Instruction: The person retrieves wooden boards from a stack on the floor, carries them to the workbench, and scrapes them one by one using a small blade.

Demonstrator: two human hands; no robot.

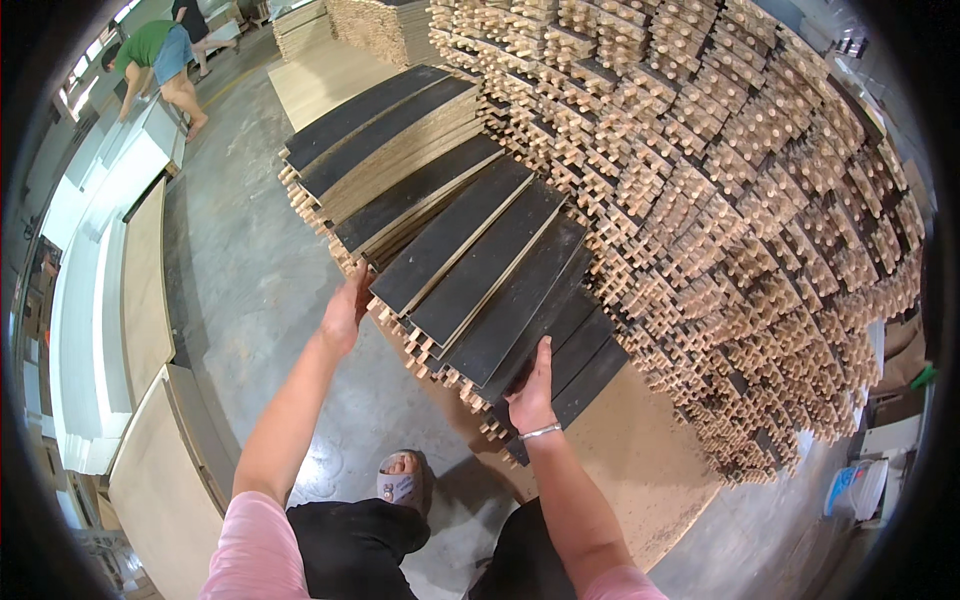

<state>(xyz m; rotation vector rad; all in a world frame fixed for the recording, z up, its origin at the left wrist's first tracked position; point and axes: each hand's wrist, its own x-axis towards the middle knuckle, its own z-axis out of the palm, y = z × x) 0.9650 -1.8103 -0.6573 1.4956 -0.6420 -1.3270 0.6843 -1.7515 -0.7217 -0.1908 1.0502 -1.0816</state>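
Stacks of narrow black-faced boards [470,240], with tan particleboard edges and wooden dowels in their ends, stand side by side in a row in front of me. My left hand [346,308] is at the near left corner of the middle stacks, its fingertips against the board edges. On the near right side, my right hand [534,388] grips the black boards, thumb up along their side and the other fingers partly hidden. The boards between my hands lie slightly fanned. A bracelet [541,431] circles my right wrist.
A tall wall of stacked doweled boards [690,200] rises at the right. Particleboard sheet [640,460] lies under the stacks. White panels [90,340] and tan sheets [165,480] are piled at left. A person in green [150,50] bends at far left; a white bucket [858,490] stands right.
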